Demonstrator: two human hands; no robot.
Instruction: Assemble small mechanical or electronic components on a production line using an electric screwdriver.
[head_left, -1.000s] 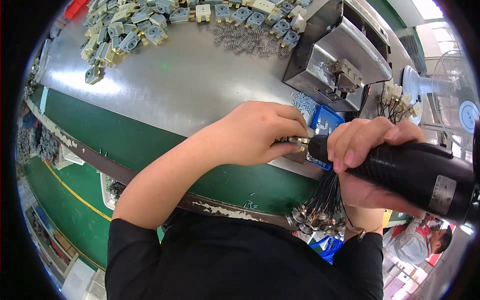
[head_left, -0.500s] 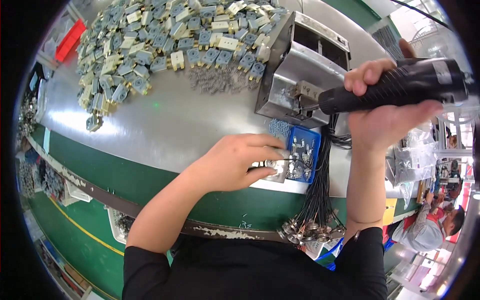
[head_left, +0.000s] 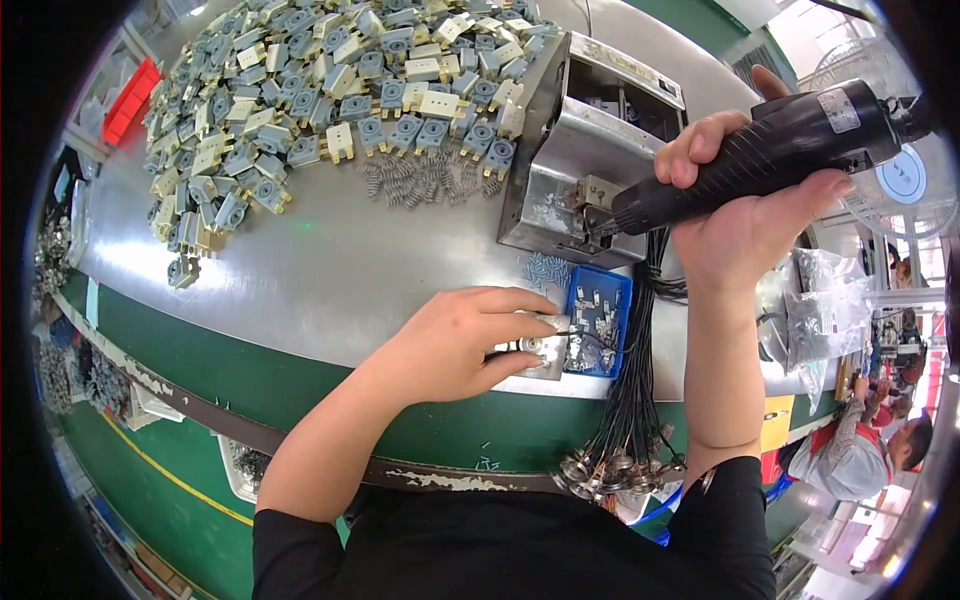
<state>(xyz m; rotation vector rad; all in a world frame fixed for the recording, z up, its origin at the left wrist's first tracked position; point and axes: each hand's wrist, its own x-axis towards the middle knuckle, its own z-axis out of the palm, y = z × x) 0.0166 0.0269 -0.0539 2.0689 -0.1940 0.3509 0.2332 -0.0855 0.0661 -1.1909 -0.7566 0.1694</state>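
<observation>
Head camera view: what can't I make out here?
Head view, all:
Small silvery metal part: partly covered by the left hand.
Black cylindrical power driver: tip lost against the grey metal machine.
Right hand: palm partly hidden behind the driver.
Grey-and-cream block pile: cut by top edge.

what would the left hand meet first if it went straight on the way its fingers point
Probably the blue tray of small metal parts, just right of the left hand; depth is unclear, so it might clear the rim.
</observation>
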